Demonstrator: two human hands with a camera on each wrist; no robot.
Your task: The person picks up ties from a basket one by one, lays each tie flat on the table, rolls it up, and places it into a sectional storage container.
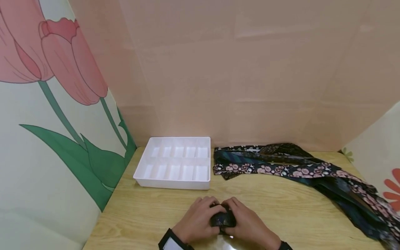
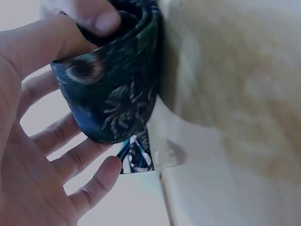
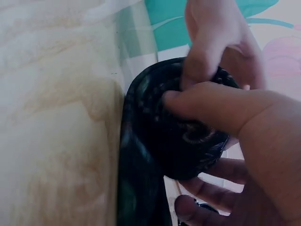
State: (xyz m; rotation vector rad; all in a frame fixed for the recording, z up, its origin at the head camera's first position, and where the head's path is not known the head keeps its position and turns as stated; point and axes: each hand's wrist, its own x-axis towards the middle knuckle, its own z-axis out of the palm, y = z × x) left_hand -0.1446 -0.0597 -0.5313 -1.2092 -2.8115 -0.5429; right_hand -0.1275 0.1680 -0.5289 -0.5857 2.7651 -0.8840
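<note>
A dark necktie [image 1: 223, 220], coiled into a thick roll, stands on the table near its front. My left hand [image 1: 200, 219] grips its left side, and my right hand [image 1: 249, 224] holds the opposite side. Seen from the left wrist, the roll [image 2: 110, 96] has a dark teal face with a pale leaf-like pattern, and a thumb presses at its coiled edge. The right wrist view shows both thumbs close together on the coiled layers of the roll [image 3: 155, 127], with fingers around its outer side. A flat length of the tie trails along the tabletop there.
A white divided tray [image 1: 172, 184] with two rows of compartments sits at the back left of the wooden table [image 1: 131, 211]. Several dark floral neckties [image 1: 293, 171] lie in a bundle from the back middle to the right edge. A pinkish-brown wall covering [image 1: 237, 69] rises behind.
</note>
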